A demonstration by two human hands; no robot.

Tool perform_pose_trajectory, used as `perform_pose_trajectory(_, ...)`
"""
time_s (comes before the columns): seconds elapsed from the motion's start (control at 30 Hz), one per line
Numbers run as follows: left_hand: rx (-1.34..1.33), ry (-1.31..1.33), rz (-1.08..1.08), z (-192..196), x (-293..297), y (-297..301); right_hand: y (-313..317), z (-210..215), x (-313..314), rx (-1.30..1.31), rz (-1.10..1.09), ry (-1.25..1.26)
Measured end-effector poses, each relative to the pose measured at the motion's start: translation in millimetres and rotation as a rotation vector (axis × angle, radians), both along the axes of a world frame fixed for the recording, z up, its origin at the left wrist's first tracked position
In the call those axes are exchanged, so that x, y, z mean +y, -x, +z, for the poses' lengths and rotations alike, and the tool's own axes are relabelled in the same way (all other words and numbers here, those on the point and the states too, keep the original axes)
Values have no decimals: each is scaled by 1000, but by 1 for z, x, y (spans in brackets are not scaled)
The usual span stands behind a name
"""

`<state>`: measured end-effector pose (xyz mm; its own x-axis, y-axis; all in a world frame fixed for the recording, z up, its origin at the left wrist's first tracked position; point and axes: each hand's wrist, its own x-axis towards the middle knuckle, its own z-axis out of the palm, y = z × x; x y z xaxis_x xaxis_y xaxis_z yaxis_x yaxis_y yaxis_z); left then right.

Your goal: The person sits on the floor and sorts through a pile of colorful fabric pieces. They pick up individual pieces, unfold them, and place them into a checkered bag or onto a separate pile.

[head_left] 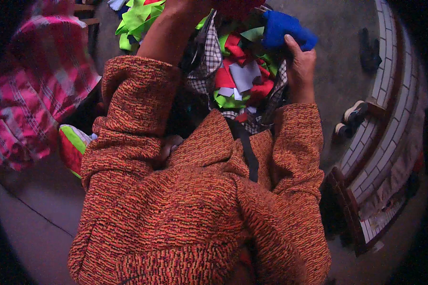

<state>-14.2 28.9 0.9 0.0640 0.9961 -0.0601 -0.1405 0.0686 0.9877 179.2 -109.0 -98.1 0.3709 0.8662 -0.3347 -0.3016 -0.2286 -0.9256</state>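
Pink plaid fabric (47, 90) hangs in soft folds at far left, near a wedge-shaped piece (72, 151) panelled in red, lime and white beside the wearer's sleeve. The left forearm (160, 40), bare above a thick cuff of the orange-and-black flecked knit garment (176, 209), stretches up and inward past a heap of pointed lime scraps (140, 20); its hand is out of frame, so its fingers cannot be told. At centre, a checked cloth sack (213, 57) gapes around crumpled red, lime and flat grey scraps (245, 76). Above the sack's right rim, the right hand (302, 64) rises from a bent arm, thumb on top, fingers closed on a folded, matte blue cloth (285, 31). Beyond, dark, pale-soled shoes (352, 118) sit on the floor (330, 80) along the edge of a white-tiled step (387, 61).
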Motion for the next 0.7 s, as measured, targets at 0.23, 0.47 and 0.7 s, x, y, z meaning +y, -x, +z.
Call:
perform_pose_trajectory(0.23,124,8,-47,-12,4,12,11,-39,-13,15,456,392)
perform_pose_trajectory(0.47,32,39,-41,-10,6,11,33,-140,-73,-949,529,395)
perform_pose_trajectory(0.7,-26,57,-50,-8,6,5,49,-139,-75,-780,649,681)
